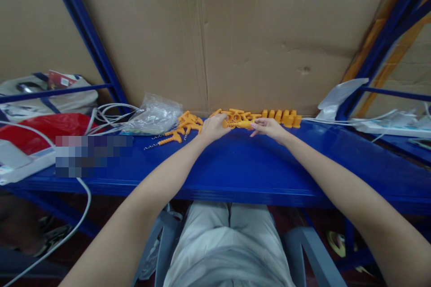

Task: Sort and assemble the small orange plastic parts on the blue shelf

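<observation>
My left hand (pixel 215 127) is at the back of the blue table, its fingers closed around the left end of a yellow plastic piece (pixel 244 124). At the other end of that piece is my right hand (pixel 268 128), pinching it between thumb and fingertips. Just left of my left hand lies a loose pile of yellow T-shaped handles (pixel 190 121), some with thin dark spiral tips. Behind my hands are more yellow pieces (pixel 236 111), round openings showing on some. Yellow caps (pixel 292 120) stand in rows beyond my right hand. My fingers partly cover the held piece.
A tall cardboard sheet (pixel 262 40) closes off the back of the blue table (pixel 235 166). To the left are a clear plastic bag (pixel 153 114), white cables (pixel 111 110), a red bag (pixel 50 128) and a white power strip (pixel 30 163). Blue posts (pixel 377 42) frame the sides.
</observation>
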The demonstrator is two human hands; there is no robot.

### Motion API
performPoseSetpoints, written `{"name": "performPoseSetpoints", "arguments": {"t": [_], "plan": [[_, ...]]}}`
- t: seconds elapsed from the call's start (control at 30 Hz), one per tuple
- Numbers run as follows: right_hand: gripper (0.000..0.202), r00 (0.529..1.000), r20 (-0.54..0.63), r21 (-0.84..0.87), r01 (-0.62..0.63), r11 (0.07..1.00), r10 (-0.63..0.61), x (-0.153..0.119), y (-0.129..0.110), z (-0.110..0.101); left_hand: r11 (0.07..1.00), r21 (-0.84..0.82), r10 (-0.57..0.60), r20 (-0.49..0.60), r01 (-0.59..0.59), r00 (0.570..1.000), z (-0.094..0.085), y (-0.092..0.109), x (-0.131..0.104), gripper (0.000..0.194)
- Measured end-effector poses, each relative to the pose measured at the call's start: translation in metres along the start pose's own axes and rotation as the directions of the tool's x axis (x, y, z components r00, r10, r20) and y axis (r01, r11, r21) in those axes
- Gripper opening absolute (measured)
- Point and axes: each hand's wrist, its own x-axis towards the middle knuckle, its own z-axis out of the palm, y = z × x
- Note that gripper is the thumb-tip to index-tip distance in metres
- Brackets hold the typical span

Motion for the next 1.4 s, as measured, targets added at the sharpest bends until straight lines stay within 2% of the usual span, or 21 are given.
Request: {"name": "performPoseSetpoints", "arguments": {"t": [0.07,0.2,0.43,0.77,0.97,1.03,1.1,1.2,1.3,1.4], "plan": [[0.018,1.000,-0.002,-0.001,-0.020,1.000,0.020,-0.005,-0.009,0.001,1.000,-0.005,0.002,-0.007,-0.002,1.000,0.000,0.001,0.000,0.031],[0.037,0.997,-0.012,0.032,-0.076,0.997,0.076,-0.011,-0.020,0.006,1.000,-0.021,0.006,-0.001,-0.006,1.000,-0.001,0.003,0.000,0.030],[0.053,0.981,-0.011,0.045,-0.192,0.980,0.192,-0.011,-0.020,0.010,1.000,-0.022,0.019,0.015,-0.018,1.000,-0.005,0.007,-0.002,0.031],[0.064,0.949,0.058,0.075,-0.314,0.946,0.310,-0.011,-0.022,0.013,0.999,-0.003,0.041,0.011,-0.041,0.999,-0.006,0.006,-0.002,0.034],[0.063,0.937,0.023,0.076,-0.349,0.934,0.349,-0.008,-0.022,0.011,1.000,-0.015,0.023,0.031,-0.022,0.999,-0.005,0.008,-0.001,0.034],[0.053,0.950,0.020,0.120,-0.312,0.942,0.312,-0.009,-0.023,0.010,1.000,-0.015,0.011,0.027,-0.010,1.000,-0.005,0.006,0.000,0.032],[0.034,0.973,0.029,0.166,-0.231,0.959,0.230,-0.010,-0.024,0.011,1.000,-0.018,0.000,0.021,0.000,1.000,-0.003,0.003,0.001,0.031],[0.014,0.989,0.023,0.169,-0.145,0.975,0.143,-0.011,-0.025,0.014,1.000,-0.023,-0.001,0.014,0.002,1.000,-0.001,-0.002,0.003,0.033],[0.010,0.993,-0.027,0.154,-0.113,0.982,0.119,-0.008,-0.029,0.017,0.999,-0.037,-0.012,0.005,0.012,1.000,0.000,-0.007,0.005,0.036],[0.016,0.992,-0.111,0.143,-0.044,0.989,0.061,0.006,-0.031,0.018,0.998,-0.066,-0.026,-0.031,0.024,0.999,-0.003,-0.014,0.006,0.050]]}}
